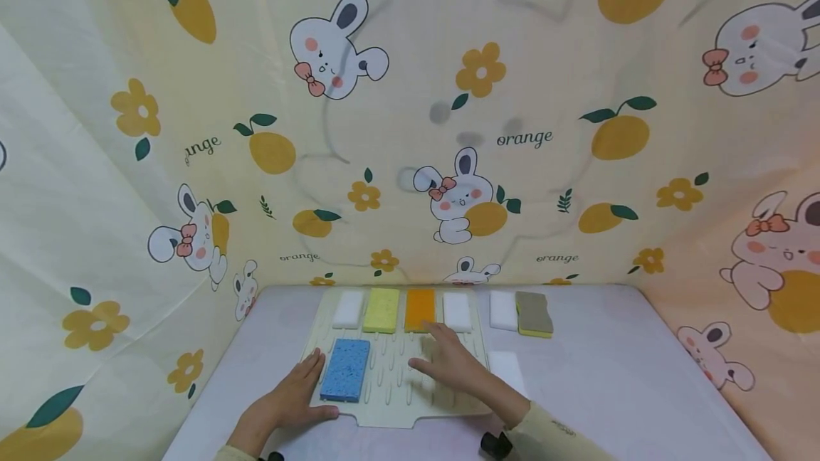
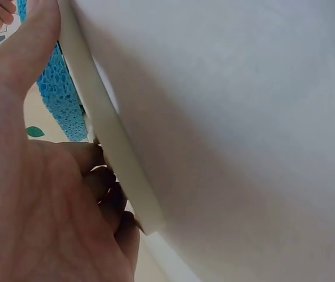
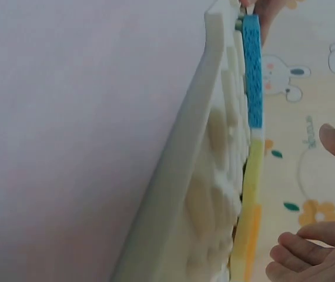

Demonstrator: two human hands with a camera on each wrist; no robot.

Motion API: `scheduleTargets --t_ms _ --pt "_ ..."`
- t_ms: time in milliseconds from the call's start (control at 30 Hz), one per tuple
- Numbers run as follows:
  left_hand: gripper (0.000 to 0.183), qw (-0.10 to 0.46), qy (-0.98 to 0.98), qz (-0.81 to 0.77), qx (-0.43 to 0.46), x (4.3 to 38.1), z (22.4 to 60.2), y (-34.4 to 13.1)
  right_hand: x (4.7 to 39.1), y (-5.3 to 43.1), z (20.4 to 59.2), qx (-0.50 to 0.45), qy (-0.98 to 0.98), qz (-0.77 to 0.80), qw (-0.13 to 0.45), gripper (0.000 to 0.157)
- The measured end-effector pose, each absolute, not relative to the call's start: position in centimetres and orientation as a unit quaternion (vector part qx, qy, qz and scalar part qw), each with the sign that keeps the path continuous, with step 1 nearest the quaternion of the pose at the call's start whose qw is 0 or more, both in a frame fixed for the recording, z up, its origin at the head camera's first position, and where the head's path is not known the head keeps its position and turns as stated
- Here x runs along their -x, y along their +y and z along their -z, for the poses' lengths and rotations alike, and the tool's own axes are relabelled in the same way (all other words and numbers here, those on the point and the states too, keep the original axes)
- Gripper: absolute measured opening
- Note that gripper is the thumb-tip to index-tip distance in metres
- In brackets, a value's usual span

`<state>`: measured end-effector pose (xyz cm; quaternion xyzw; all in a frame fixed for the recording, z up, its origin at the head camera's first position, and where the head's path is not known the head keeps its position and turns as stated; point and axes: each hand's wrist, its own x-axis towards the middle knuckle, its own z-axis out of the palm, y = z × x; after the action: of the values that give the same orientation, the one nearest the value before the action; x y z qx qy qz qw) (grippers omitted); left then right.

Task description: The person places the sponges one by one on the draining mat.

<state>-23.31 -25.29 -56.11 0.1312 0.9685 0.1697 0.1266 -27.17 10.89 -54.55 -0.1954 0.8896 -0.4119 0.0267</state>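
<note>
A cream ridged board (image 1: 442, 404) lies on the table. At its front left is a blue sponge (image 1: 345, 370). Along its back edge stand a white block (image 1: 349, 309), a yellow sponge (image 1: 381, 310), an orange sponge (image 1: 419, 309) and another white block (image 1: 458, 311). My left hand (image 1: 291, 397) touches the board's left edge with extended fingers, its thumb at the front corner. Spread fingers and nothing held: my right hand (image 1: 451, 361) hovers over the board, its index fingertip overlapping the orange sponge's lower edge in the head view.
Right of the board, a white block (image 1: 503, 310) lies beside a grey-and-yellow scrubbing sponge (image 1: 534, 314). One more white block (image 1: 507, 370) is partly hidden behind my right forearm. A printed rabbit-and-orange curtain (image 1: 397, 105) rises behind the white table (image 1: 608, 375) and along its sides.
</note>
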Motion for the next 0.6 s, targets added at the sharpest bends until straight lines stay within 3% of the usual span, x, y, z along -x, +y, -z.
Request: scheduleTargets --t_ms 600 --pt "0.123 0.125 0.969 -0.173 -0.126 23.2 56.3 -25.4 27.6 18.2 53.6 0.166 0.907 0.387 0.011 0.093"
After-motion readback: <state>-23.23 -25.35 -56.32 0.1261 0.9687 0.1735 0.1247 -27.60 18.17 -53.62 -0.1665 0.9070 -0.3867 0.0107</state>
